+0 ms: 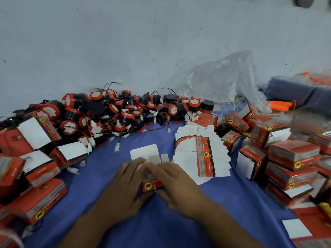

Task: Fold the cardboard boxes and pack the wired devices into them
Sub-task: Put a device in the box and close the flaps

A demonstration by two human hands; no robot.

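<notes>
At six o'clock our left hand (125,183) and right hand (177,183) both pinch the half-folded box (152,186), its white flap (144,152) open toward twelve. We should square its walls before tucking, then fetch from the wired devices (107,113) at ten o'clock. Its label shows a black elephant on yellow; the lettering blurs unreadably.

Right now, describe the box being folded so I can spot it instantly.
On the blue cloth, find the centre, left of the fanned flat cartons. The box is the only one gripped between the left hand and right hand, white flap lying open beyond the fingers.
</notes>
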